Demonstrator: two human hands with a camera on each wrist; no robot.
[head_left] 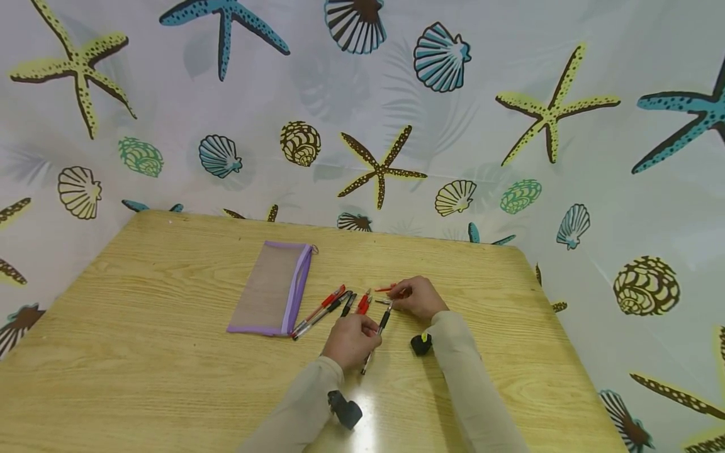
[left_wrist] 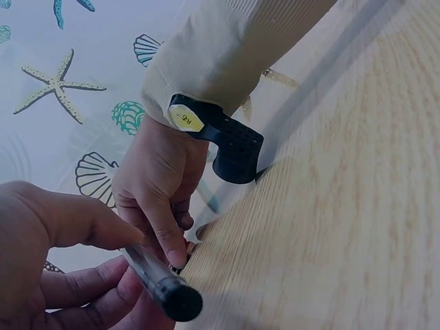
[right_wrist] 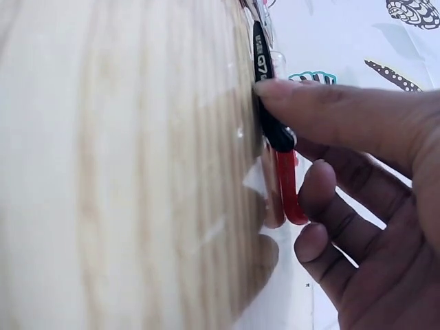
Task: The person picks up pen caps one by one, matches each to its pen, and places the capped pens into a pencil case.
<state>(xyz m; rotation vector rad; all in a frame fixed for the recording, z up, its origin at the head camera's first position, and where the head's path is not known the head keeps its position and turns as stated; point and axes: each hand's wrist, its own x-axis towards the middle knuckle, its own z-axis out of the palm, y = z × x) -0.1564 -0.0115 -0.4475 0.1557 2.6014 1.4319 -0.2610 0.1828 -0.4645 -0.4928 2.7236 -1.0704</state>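
My left hand (head_left: 352, 340) holds a clear-barreled gel pen (head_left: 383, 319) with a black grip between thumb and fingers, its barrel slanting toward me. The pen's black end (left_wrist: 182, 302) points at the camera in the left wrist view. Fingertips of my right hand (head_left: 419, 298) come down near the pen's upper end, low over the table. In the right wrist view, my thumb and a partly hidden finger pinch a black pen cap (right_wrist: 265, 75) marked G7. A red cap (right_wrist: 289, 189) lies right by it. Left of my hands are red and black pens (head_left: 323, 311).
A mesh zip pouch (head_left: 269, 286) with purple edging lies left of the pens. More red pen pieces (head_left: 364, 304) lie just beyond my left hand. The wooden table (head_left: 170, 377) meets a patterned cloth (head_left: 362, 94) at its back and sides.
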